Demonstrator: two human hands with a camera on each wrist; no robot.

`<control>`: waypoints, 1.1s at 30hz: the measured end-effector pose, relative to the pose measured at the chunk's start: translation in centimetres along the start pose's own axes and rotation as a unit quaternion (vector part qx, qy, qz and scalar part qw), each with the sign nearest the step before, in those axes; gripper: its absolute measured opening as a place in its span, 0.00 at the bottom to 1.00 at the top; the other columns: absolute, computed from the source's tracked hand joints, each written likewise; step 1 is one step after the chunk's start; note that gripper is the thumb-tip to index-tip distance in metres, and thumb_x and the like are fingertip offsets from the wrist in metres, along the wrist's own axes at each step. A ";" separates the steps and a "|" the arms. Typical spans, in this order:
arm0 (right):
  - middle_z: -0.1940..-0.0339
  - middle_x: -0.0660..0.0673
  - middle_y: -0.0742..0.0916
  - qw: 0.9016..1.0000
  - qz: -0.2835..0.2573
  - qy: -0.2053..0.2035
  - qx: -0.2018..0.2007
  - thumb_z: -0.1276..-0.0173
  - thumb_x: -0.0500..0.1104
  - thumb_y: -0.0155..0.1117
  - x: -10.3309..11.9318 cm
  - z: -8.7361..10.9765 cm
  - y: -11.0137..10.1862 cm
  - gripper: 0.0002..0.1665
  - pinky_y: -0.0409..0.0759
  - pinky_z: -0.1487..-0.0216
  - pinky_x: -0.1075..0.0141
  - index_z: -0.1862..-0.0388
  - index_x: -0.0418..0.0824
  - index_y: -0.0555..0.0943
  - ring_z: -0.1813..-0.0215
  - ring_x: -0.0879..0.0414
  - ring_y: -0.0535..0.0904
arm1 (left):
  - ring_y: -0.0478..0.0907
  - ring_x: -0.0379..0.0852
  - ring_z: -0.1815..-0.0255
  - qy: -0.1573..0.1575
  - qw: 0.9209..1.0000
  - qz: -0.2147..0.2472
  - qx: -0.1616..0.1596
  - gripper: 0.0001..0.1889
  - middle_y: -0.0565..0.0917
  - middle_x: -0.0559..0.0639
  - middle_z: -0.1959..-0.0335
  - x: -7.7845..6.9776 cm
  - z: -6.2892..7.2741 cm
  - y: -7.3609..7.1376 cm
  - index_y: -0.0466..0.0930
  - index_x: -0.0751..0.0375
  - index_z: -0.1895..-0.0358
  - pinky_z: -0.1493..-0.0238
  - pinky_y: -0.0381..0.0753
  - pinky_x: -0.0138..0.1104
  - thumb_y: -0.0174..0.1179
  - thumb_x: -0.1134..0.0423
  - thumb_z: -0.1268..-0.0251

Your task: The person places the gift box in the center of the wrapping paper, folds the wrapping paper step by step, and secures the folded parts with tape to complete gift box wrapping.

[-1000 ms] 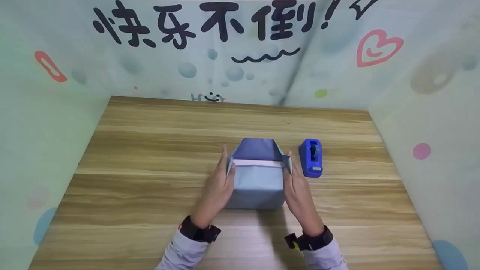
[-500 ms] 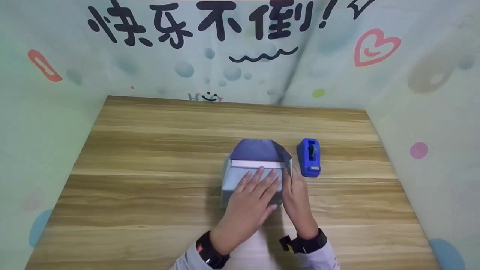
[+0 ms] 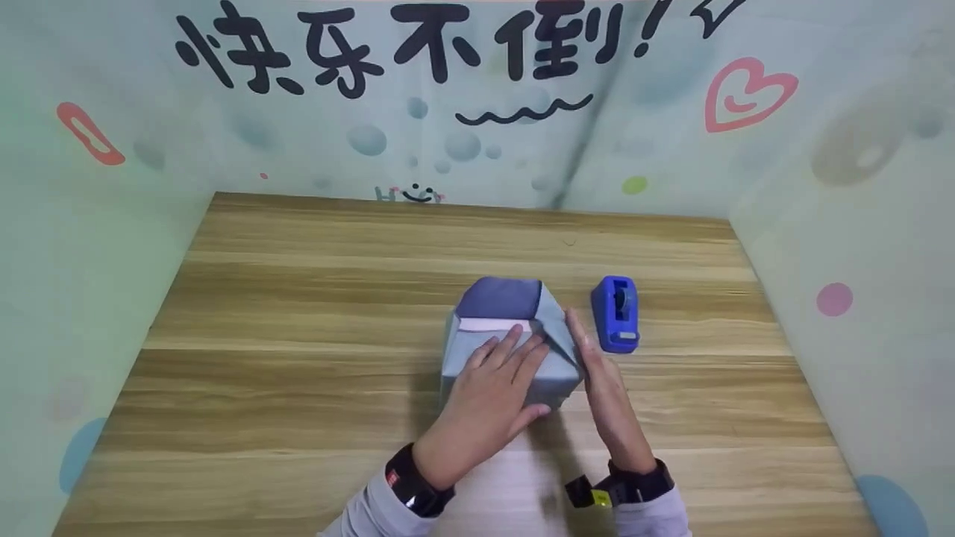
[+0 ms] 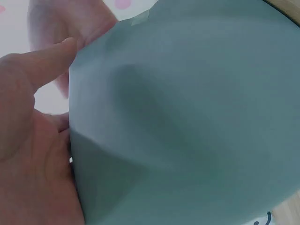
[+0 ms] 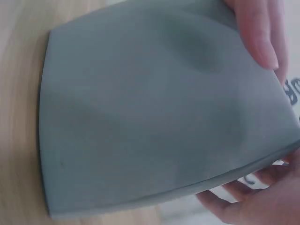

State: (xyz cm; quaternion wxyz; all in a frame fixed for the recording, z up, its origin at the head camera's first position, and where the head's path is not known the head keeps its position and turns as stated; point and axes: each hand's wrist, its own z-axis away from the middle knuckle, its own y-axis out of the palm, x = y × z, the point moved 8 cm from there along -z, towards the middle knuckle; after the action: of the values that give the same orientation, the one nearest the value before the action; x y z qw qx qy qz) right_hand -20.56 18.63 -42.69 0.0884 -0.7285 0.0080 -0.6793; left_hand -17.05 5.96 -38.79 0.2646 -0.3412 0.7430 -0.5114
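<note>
A box-shaped parcel in light blue paper point(image 3: 457, 362) stands on the table, one face filling most of both wrist views. At its far end a darker blue inner flap point(image 3: 496, 298) stands up, with a white strip point(image 3: 477, 324) below it. My left hand point(image 3: 489, 406) lies on top with its fingers stretched out. Along the right side my right hand point(image 3: 610, 395) is held flat, its straight fingers against the paper. The right-hand paper flap point(image 3: 553, 321) slopes inward over the top, near my left fingertips. A small piece of clear tape point(image 4: 140, 18) shows on the paper's edge.
Just right of the parcel stands a blue tape dispenser point(image 3: 616, 315). The wood-grain table point(image 3: 298, 335) is bounded by printed panels point(image 3: 477, 134) at the back and both sides.
My left hand has moved from the parcel's left side onto its top. My right hand has shifted from holding the right edge to lying flat against it, and the right flap now leans inward.
</note>
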 end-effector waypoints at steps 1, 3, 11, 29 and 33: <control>0.25 0.43 0.58 0.999 -0.034 0.007 -0.001 0.22 0.51 0.32 -0.3 -0.1 -0.2 0.30 0.42 0.25 0.58 0.26 0.39 0.52 0.24 0.55 0.46 | 0.59 0.48 0.29 0.002 1.000 0.009 -0.004 0.35 0.66 0.49 0.31 0.0 0.0 -0.2 0.63 0.58 0.35 0.33 0.62 0.40 0.53 0.40 0.39; 0.25 0.42 0.60 0.995 -0.094 0.012 -0.002 0.23 0.45 0.38 -0.6 -0.2 -0.6 0.30 0.46 0.25 0.61 0.26 0.39 0.51 0.24 0.55 0.49 | 0.60 0.49 0.29 0.006 1.000 0.024 -0.007 0.33 0.65 0.52 0.31 0.0 0.0 -0.4 0.64 0.60 0.37 0.33 0.63 0.40 0.53 0.41 0.38; 0.49 0.49 0.77 0.994 -0.111 -0.015 -0.011 0.32 0.34 0.53 -0.8 -1.1 -1.7 0.10 0.69 0.43 0.70 0.52 0.38 0.68 0.42 0.60 0.71 | 0.62 0.50 0.30 0.010 0.998 0.054 -0.005 0.30 0.60 0.61 0.29 0.2 0.0 -0.7 0.68 0.63 0.39 0.34 0.64 0.43 0.53 0.44 0.36; 0.42 0.41 0.73 0.974 -0.006 -0.059 0.220 0.32 0.34 0.53 -0.3 -2.3 -1.1 0.15 0.69 0.41 0.65 0.48 0.30 0.77 0.39 0.53 0.68 | 0.47 0.57 0.25 0.018 0.997 0.076 0.027 0.36 0.57 0.53 0.27 -0.6 0.6 -0.3 0.51 0.44 0.27 0.28 0.54 0.49 0.52 0.42 0.36; 0.47 0.44 0.75 0.974 0.005 -0.040 0.221 0.32 0.35 0.55 -0.5 -2.3 -1.1 0.15 0.72 0.46 0.68 0.48 0.30 0.76 0.44 0.55 0.71 | 0.55 0.54 0.27 0.010 0.984 0.171 -0.047 0.29 0.64 0.55 0.31 0.5 1.2 -1.7 0.62 0.50 0.31 0.29 0.58 0.44 0.53 0.49 0.34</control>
State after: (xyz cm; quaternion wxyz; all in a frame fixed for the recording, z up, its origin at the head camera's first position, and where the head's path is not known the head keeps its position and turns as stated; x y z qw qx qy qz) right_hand -22.98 19.52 -42.87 0.2508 -0.7173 -0.1422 -0.6343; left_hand -16.09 4.48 -37.58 0.3240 -0.2163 0.8163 -0.4264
